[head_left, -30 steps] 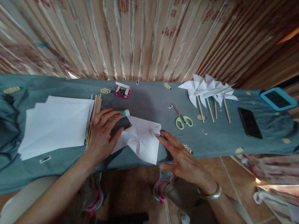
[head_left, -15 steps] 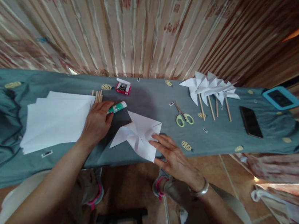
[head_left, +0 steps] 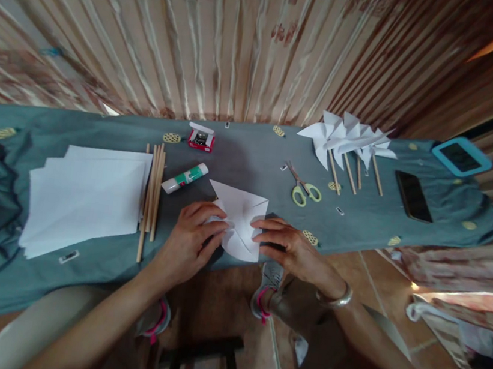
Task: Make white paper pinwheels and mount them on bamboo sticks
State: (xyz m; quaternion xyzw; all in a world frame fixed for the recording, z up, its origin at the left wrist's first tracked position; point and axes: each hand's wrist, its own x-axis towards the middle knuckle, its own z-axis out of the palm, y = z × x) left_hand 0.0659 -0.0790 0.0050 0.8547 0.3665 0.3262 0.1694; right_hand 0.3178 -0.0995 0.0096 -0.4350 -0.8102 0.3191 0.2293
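Note:
A white paper pinwheel [head_left: 241,223], with blades folded toward its centre, lies near the front edge of the cloth-covered table. My left hand [head_left: 191,238] pinches its left blade, partly covering it. On the opposite side, my right hand [head_left: 290,248] holds the paper's right edge, fingers slightly apart and fingertips on the sheet. A green and white glue stick [head_left: 185,177] lies just beyond my left hand. Several wooden sticks [head_left: 152,196] are lined up beside a stack of white paper [head_left: 91,194] at the left.
Behind the glue stick is a red box of small metal items [head_left: 201,138]. Green-handled scissors [head_left: 303,189] lie right of centre. Several finished pinwheels on sticks [head_left: 347,140], a dark phone [head_left: 413,196] and a blue-framed device [head_left: 461,156] lie farther right. A curtain [head_left: 229,43] hangs behind.
My left hand has let go of the glue stick, leaving it beside the wooden sticks, and moved right onto the pinwheel's left blade. My right hand stays at the paper's right edge.

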